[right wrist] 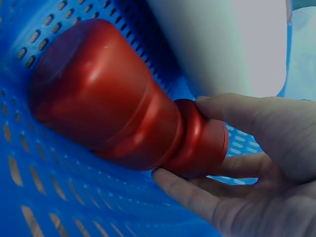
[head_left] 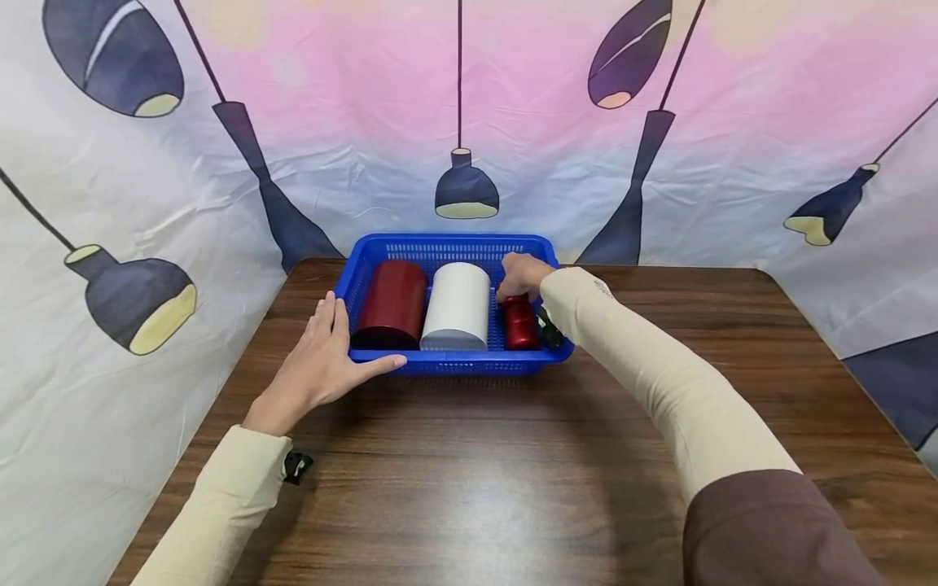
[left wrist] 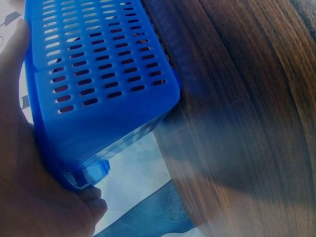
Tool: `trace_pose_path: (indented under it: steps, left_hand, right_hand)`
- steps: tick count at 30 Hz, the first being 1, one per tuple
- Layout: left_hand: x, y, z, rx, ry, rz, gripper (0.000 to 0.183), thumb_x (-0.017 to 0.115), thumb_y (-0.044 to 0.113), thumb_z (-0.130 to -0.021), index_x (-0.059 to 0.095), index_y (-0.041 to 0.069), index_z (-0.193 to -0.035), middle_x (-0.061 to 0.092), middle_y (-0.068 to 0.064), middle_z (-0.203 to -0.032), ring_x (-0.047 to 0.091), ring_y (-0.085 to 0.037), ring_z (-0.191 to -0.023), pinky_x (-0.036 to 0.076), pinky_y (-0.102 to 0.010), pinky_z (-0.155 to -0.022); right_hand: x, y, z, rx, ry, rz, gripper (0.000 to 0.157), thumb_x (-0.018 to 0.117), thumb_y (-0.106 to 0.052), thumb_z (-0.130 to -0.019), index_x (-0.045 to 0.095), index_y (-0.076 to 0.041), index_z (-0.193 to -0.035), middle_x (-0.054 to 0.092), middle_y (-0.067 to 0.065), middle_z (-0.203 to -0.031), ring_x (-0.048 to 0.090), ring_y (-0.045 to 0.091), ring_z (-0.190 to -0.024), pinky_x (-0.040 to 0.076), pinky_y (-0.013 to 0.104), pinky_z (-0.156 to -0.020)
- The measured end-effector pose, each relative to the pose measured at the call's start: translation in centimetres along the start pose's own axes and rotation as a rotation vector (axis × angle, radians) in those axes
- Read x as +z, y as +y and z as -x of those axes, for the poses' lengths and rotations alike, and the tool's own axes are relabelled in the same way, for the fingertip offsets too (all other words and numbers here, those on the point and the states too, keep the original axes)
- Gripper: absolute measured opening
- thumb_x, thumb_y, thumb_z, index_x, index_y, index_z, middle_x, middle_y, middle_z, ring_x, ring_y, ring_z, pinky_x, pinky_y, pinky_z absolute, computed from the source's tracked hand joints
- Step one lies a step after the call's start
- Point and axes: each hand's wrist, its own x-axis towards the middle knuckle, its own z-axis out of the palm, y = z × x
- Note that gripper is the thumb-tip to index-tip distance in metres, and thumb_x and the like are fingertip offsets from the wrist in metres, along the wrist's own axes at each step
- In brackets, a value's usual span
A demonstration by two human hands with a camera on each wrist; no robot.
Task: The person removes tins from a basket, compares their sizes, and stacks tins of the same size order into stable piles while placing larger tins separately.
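Observation:
A blue perforated plastic basket [head_left: 454, 358] stands near the back of the wooden table. My left hand [head_left: 322, 358] rests on its front left corner, thumb stretched along the front rim and fingers along the left side. Inside, at the right, lies a shiny red bottle [right wrist: 98, 89] with a narrower, ringed end. My right hand [right wrist: 276, 153] pinches that narrow end between thumb and fingers. A white cylinder [head_left: 456, 305] lies to the left of the bottle, and a dark red cylinder [head_left: 390, 305] lies beyond it against the left side.
The brown wooden table [head_left: 454, 480] extends in front of the basket. Behind it hangs a cloth backdrop [head_left: 366, 146] printed with lamps. A black strap [head_left: 296, 467] shows at the left wrist, and a dark item [head_left: 548, 330] near the right one.

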Motion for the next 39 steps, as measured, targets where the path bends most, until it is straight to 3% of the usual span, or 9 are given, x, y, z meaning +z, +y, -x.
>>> trace_pose_path:
  steps: [6,11,14,23,29,33,39]
  left_hand:
    - [0.0,-0.1,0.0,-0.004,-0.002,0.005,0.137,0.054,0.087,-0.078,-0.001,-0.010,-0.157,-0.009,-0.030,-0.165,-0.005,-0.050,-0.151,0.012,-0.068,-0.117]
    - [0.0,-0.1,-0.2,-0.001,-0.001,0.011,0.136,0.054,0.086,-0.079,-0.001,-0.010,-0.157,-0.009,-0.030,-0.165,-0.004,-0.050,-0.151,0.012,-0.068,-0.116]
    - [-0.2,0.0,-0.3,0.001,-0.001,0.009,0.136,0.055,0.086,-0.078,0.001,-0.011,-0.157,-0.007,-0.031,-0.164,-0.003,-0.051,-0.151,0.012,-0.067,-0.117]
    - [-0.4,0.2,-0.5,0.010,-0.021,0.011,0.138,0.056,0.086,-0.078,0.000,-0.012,-0.156,-0.011,-0.030,-0.164,-0.008,-0.047,-0.151,0.010,-0.065,-0.119]
    - [-0.2,0.0,-0.5,0.010,-0.034,0.018,0.138,0.056,0.086,-0.078,-0.003,-0.011,-0.156,-0.016,-0.028,-0.164,-0.011,-0.047,-0.151,0.009,-0.066,-0.118]
    - [-0.2,-0.1,-0.4,0.008,-0.032,0.020,0.138,0.056,0.086,-0.078,-0.003,-0.011,-0.156,-0.016,-0.028,-0.164,-0.011,-0.047,-0.151,0.011,-0.068,-0.117]
    - [-0.3,-0.2,-0.3,0.015,-0.028,0.014,0.137,0.056,0.085,-0.079,-0.003,-0.011,-0.156,-0.016,-0.029,-0.164,-0.012,-0.047,-0.151,0.010,-0.068,-0.117]
  right_hand:
    - [-1.0,-0.5,0.8,-0.027,0.064,0.026,0.043,0.073,-0.019,-0.093,0.051,-0.001,-0.126,0.055,0.014,-0.111,0.059,0.028,-0.097,0.059,0.043,-0.086]
    - [-2.0,-0.6,1.5,-0.056,0.137,0.049,0.039,0.075,-0.020,-0.091,0.052,-0.001,-0.116,0.054,0.012,-0.104,0.055,0.026,-0.087,0.057,0.040,-0.079]
    - [-2.5,-0.5,1.9,-0.085,0.165,0.052,0.041,0.076,-0.018,-0.089,0.051,0.000,-0.116,0.054,0.012,-0.104,0.054,0.026,-0.087,0.055,0.038,-0.075]
    - [-3.6,0.4,3.4,-0.130,0.179,0.021,0.051,0.075,-0.015,-0.090,0.048,0.006,-0.129,0.052,0.015,-0.113,0.047,0.029,-0.099,0.046,0.041,-0.089]
    - [-4.3,0.9,4.2,-0.159,0.217,0.013,0.036,0.076,-0.013,-0.088,0.049,0.003,-0.104,0.045,0.011,-0.093,0.041,0.025,-0.085,0.037,0.034,-0.074]
    - [-5.0,1.3,4.7,-0.181,0.242,0.026,0.035,0.078,-0.015,-0.086,0.045,-0.004,-0.088,0.042,0.008,-0.083,0.038,0.023,-0.076,0.033,0.032,-0.067]
    - [-5.9,2.5,5.3,-0.203,0.290,0.011,0.036,0.080,-0.016,-0.085,0.050,-0.006,-0.068,0.036,-0.001,-0.058,0.031,0.015,-0.057,0.029,0.029,-0.056]
